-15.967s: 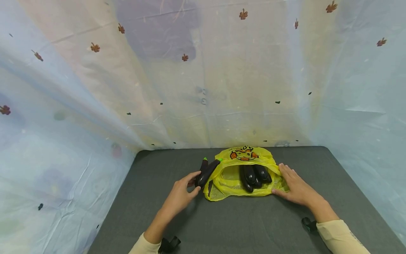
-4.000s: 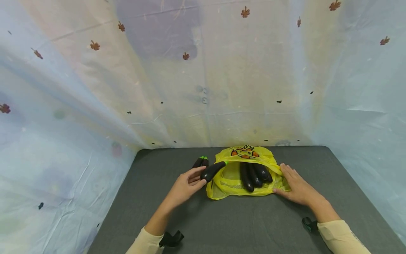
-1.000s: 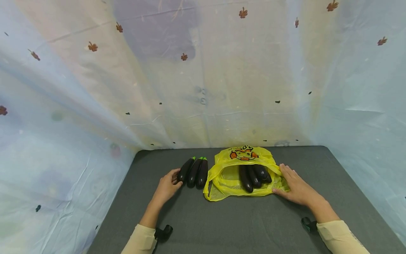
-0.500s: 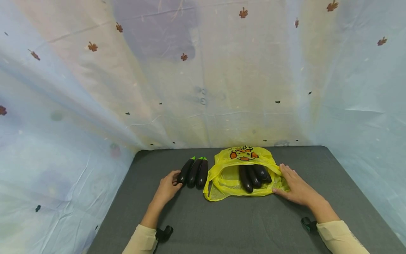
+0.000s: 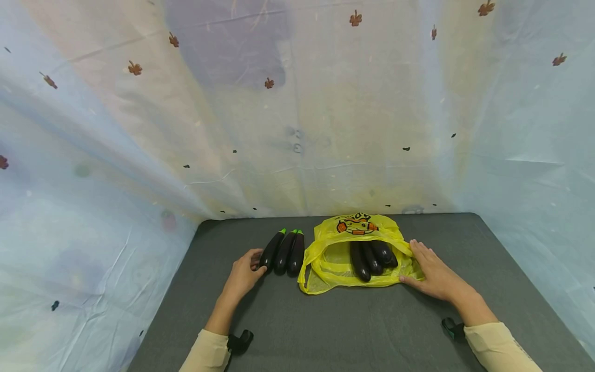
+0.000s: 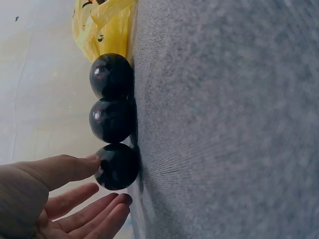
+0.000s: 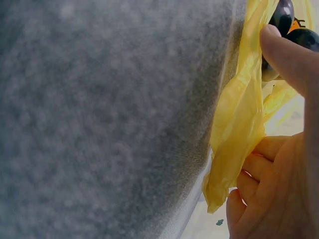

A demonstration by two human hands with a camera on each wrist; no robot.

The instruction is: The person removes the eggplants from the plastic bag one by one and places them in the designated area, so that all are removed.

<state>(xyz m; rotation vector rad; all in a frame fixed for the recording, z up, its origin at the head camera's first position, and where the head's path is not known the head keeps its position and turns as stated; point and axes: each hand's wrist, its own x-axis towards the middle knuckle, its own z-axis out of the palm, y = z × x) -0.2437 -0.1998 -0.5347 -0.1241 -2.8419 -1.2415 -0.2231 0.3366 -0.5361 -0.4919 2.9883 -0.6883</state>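
Note:
Three dark, glossy eggplants with green stem ends lie side by side on the grey table: the left one, the middle one and the right one. My left hand is at the left eggplant; in the left wrist view its thumb touches that eggplant while the other fingers stay loose and apart. A yellow plastic bag lies with its mouth facing me, several more eggplants inside. My right hand rests against the bag's right side, thumb at the lower rim, fingers extended along the outside.
The grey table ends at a back edge against a pale plastic sheet with printed leaves, which also covers both sides. Dark straps sit at the left wrist and the right wrist.
Since the oldest frames, the left hand has moved eggplants from the bag's mouth leftward into a row of three and loosened its hold. The right hand has stayed at the bag.

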